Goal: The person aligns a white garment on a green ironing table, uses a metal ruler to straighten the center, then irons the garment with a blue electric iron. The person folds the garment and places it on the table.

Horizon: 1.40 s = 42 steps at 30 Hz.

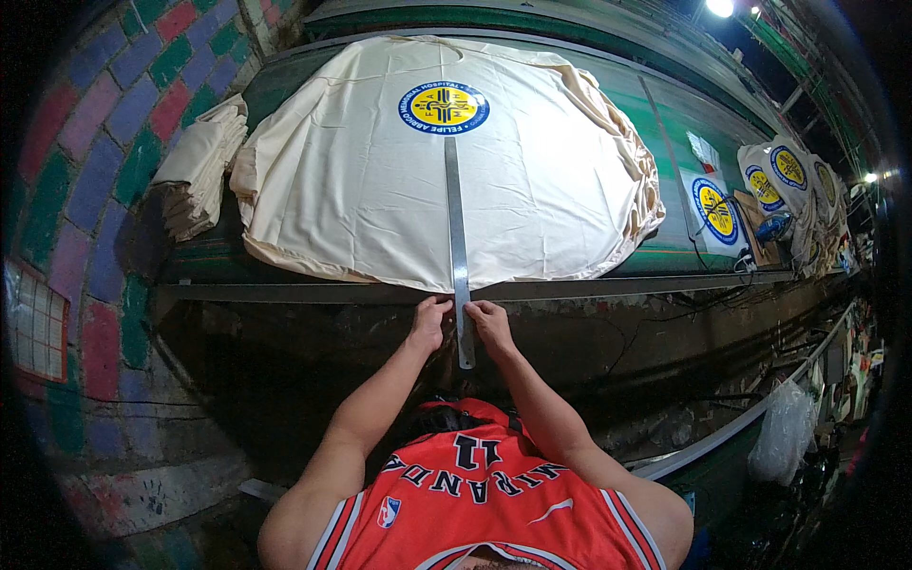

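Observation:
A large piece of cream cloth [356, 199], with a round blue and yellow printed emblem [444, 108] near its far side, lies spread over the green work surface. A long steel ruler [458, 249] runs from just below the emblem across the cloth's near edge and out past the table edge. My left hand [429, 322] is beside the ruler's left edge, its fingertips close together by the cloth's hem; what they grip is unclear. On the other side, my right hand [491, 324] pinches the ruler's right edge between thumb and fingers.
Folded cream cloths [203, 167] are stacked at the left by a painted block wall [100, 178]. At the right lie a sheet with a matching emblem [714, 211], cables and a blue object [774, 227], beside printed cloths [791, 171]. A metal rail [570, 288] borders the near table edge.

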Motion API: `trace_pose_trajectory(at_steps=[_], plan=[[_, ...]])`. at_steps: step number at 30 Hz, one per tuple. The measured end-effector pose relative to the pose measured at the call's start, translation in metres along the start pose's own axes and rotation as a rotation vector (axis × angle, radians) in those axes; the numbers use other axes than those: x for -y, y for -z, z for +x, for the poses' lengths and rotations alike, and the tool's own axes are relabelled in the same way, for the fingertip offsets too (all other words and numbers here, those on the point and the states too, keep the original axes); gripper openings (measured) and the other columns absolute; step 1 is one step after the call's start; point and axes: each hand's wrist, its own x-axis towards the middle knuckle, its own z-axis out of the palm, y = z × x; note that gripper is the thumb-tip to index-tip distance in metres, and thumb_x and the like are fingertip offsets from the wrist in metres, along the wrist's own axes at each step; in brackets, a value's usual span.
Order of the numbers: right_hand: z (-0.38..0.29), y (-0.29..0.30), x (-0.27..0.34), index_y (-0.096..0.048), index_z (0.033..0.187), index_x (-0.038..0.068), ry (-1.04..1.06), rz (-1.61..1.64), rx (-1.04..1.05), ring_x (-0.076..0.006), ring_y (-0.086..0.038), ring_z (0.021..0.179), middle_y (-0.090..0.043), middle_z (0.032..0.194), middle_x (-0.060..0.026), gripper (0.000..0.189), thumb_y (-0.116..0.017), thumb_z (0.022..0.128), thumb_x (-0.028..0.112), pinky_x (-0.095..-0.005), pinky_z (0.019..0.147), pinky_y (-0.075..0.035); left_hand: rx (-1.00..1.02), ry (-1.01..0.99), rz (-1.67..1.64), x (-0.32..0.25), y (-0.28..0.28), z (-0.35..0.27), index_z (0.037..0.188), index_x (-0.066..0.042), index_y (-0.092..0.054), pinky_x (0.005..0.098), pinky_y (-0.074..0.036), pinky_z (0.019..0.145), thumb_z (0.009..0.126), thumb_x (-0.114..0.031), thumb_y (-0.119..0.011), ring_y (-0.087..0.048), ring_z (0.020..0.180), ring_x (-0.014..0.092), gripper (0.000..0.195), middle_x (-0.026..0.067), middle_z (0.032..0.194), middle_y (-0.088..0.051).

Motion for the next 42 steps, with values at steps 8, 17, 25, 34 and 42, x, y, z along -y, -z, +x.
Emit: trace_pose_trajectory(at_steps=[8,17,25,34,42], plan=[[0.006,-0.002,-0.003,-0.07,0.1,-0.001,0.337,-0.394,-0.371,-0.0151,-0.064,0.075,-0.069,0.089,-0.008,0.024,-0.07,0.094,0.023,-0.0294,0.067,-0.051,0.003,0.016,-0.017,0.001,0.003,0.002,0.105,-0.007,-0.07,0.0328,-0.049,0.073,0.093,-0.005,-0.062,-0.065,0.082,0.017,0.015,0.0026,0.097,-0.071],[0.022,-0.009,0.028,-0.071,0.112,0.008,0.563,-0.654,-0.12,-0.035,-0.069,0.092,-0.061,0.118,-0.0156,0.023,-0.07,0.089,0.015,-0.0421,0.079,-0.057,-0.042,-0.011,0.178,-0.004,0.003,-0.007,0.11,-0.005,-0.069,0.0298,-0.051,0.078,0.094,-0.004,-0.058,-0.064,0.086,0.015,0.019,0.0022,0.095,-0.069],[0.023,-0.007,0.027,-0.071,0.114,0.009,0.519,-0.666,-0.041,-0.0373,-0.066,0.103,-0.056,0.122,-0.0193,0.025,-0.07,0.089,0.011,-0.0437,0.084,-0.056,0.227,0.021,0.575,-0.046,0.007,-0.02,0.119,0.0,-0.069,0.031,-0.049,0.089,0.094,-0.013,-0.064,-0.063,0.1,0.016,0.028,0.0059,0.109,-0.07],[-0.011,-0.008,0.031,-0.057,0.121,0.003,0.25,-0.627,-0.177,-0.0381,-0.067,0.095,-0.063,0.111,-0.021,0.041,-0.076,0.088,0.018,-0.0429,0.079,-0.055,0.469,0.019,0.993,-0.139,-0.012,0.021,0.094,0.001,-0.074,0.0296,-0.053,0.07,0.095,-0.023,-0.064,-0.064,0.074,0.013,0.026,0.0053,0.083,-0.072],[-0.014,0.002,0.011,-0.053,0.131,-0.002,-0.152,0.024,-0.031,-0.0179,-0.068,0.094,-0.07,0.103,-0.0103,0.048,-0.068,0.086,-0.006,-0.0328,0.086,-0.056,0.166,-0.208,0.81,-0.208,-0.029,0.135,0.102,-0.002,-0.068,0.0283,-0.051,0.071,0.098,-0.018,-0.06,-0.063,0.078,0.012,0.019,0.0058,0.094,-0.072]])
